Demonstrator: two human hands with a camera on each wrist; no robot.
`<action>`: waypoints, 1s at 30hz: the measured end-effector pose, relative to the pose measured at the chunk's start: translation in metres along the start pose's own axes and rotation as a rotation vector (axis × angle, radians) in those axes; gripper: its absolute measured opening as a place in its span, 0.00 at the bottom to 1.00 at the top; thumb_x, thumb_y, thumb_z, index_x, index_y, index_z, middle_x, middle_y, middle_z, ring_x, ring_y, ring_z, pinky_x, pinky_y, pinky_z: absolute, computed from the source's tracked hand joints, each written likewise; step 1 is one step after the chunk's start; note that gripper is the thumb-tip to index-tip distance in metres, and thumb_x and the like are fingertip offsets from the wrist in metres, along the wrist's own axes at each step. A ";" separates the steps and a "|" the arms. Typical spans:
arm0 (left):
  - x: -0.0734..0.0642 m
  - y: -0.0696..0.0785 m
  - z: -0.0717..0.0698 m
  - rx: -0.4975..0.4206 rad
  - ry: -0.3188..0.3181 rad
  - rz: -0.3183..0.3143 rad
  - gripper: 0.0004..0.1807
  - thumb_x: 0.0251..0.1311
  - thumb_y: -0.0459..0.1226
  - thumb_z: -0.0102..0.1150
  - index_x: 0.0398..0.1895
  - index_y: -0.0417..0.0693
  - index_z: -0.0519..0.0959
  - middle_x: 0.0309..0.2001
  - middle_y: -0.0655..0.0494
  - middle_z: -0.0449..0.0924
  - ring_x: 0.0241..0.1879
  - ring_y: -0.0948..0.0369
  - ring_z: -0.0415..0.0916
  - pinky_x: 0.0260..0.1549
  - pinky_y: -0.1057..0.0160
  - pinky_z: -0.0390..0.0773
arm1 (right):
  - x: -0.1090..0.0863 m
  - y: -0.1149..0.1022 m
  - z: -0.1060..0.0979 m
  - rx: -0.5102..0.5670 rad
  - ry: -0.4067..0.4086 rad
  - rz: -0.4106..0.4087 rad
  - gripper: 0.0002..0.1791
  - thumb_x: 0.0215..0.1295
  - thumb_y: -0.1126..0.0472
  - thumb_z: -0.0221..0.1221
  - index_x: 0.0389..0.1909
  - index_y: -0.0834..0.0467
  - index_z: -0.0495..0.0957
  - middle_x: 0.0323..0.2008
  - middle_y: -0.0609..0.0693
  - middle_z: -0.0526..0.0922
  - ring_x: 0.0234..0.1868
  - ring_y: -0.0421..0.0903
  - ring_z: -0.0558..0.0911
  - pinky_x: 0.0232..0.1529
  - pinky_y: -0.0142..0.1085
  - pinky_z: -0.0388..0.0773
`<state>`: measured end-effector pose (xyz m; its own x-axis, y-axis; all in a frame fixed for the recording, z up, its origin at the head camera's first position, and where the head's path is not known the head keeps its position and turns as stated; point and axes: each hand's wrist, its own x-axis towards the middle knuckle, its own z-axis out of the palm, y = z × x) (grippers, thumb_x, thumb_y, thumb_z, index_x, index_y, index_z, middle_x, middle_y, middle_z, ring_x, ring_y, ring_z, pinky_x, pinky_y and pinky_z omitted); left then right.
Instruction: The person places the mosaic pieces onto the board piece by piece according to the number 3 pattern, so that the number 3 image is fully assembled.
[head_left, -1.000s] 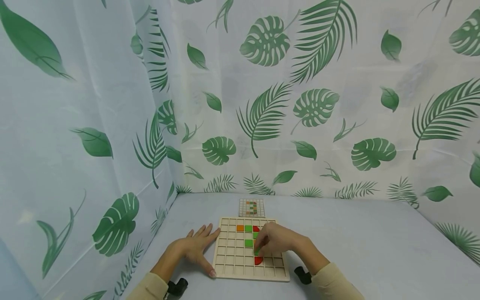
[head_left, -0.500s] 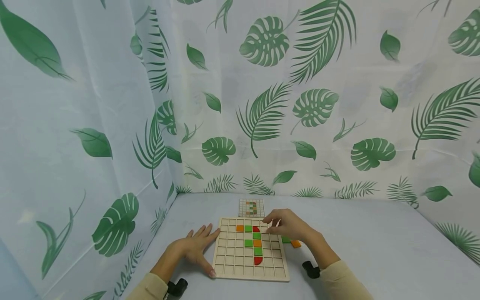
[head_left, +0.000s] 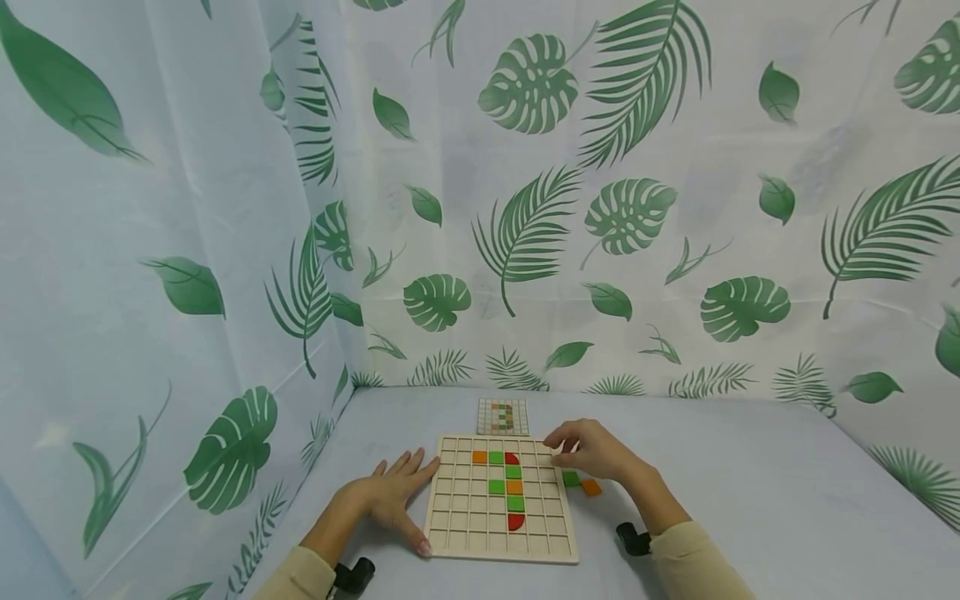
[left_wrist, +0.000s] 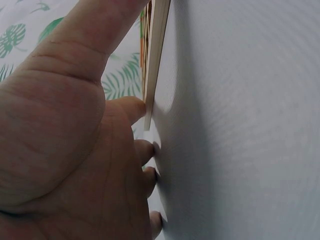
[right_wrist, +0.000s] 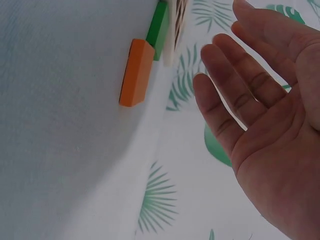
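My left hand (head_left: 393, 500) lies spread at the left side of the wooden grid board (head_left: 461, 533), its thumb by the near corner and index fingertip at the edge. The left wrist view shows thumb and index finger against the board's side (left_wrist: 158, 45). Over the board's far right corner hovers my right hand (head_left: 588, 450), fingers loosely bent, palm bare in the right wrist view. Several tiles sit in the grid: an orange square (head_left: 480, 457), green squares (head_left: 516, 503), and two red rounded pieces, one far (head_left: 512, 458) and one near (head_left: 516, 522).
Just right of the board, a loose green tile (head_left: 572, 479) and an orange tile (head_left: 592, 487) lie on the table, below the right hand. A small printed pattern card (head_left: 503, 417) lies behind the board. Leaf-patterned curtains (head_left: 540, 333) stand at the back and left.
My right hand has lifted away from the green tile in the column and moved back and right beyond the board's edge. Its tiles and the loose ones are uncovered. The left hand stays put.
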<state>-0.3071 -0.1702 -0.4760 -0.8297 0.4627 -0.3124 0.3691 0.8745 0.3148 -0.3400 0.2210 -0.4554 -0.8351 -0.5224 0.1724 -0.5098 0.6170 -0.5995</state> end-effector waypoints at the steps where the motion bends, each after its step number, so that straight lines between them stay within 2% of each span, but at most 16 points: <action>1: 0.000 0.000 0.000 -0.001 0.000 -0.001 0.75 0.35 0.68 0.80 0.86 0.61 0.46 0.86 0.46 0.39 0.85 0.44 0.36 0.79 0.32 0.41 | 0.000 0.001 0.000 -0.001 0.002 0.008 0.15 0.66 0.64 0.70 0.52 0.63 0.86 0.46 0.58 0.89 0.39 0.44 0.82 0.35 0.30 0.81; 15: 0.002 -0.003 0.001 -0.002 0.006 0.002 0.75 0.35 0.69 0.80 0.86 0.62 0.46 0.86 0.46 0.39 0.85 0.44 0.36 0.79 0.32 0.41 | 0.000 0.010 0.002 -0.012 -0.016 0.091 0.14 0.63 0.65 0.71 0.50 0.62 0.88 0.46 0.54 0.89 0.43 0.47 0.81 0.35 0.31 0.81; 23: 0.002 -0.002 0.001 -0.012 0.006 -0.002 0.75 0.35 0.68 0.81 0.86 0.61 0.47 0.86 0.47 0.40 0.85 0.44 0.36 0.79 0.32 0.41 | -0.002 0.015 0.005 -0.013 -0.026 0.159 0.12 0.61 0.65 0.73 0.46 0.57 0.89 0.42 0.48 0.88 0.41 0.44 0.81 0.36 0.33 0.81; 30: 0.002 -0.001 0.002 -0.016 0.004 -0.003 0.75 0.34 0.68 0.81 0.86 0.62 0.47 0.86 0.47 0.40 0.85 0.44 0.35 0.79 0.32 0.40 | -0.004 0.018 0.004 -0.008 -0.048 0.192 0.10 0.57 0.63 0.76 0.41 0.56 0.90 0.35 0.46 0.87 0.36 0.45 0.79 0.32 0.34 0.79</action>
<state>-0.3087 -0.1700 -0.4785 -0.8325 0.4592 -0.3099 0.3598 0.8736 0.3278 -0.3453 0.2317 -0.4704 -0.9064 -0.4220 0.0179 -0.3438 0.7124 -0.6117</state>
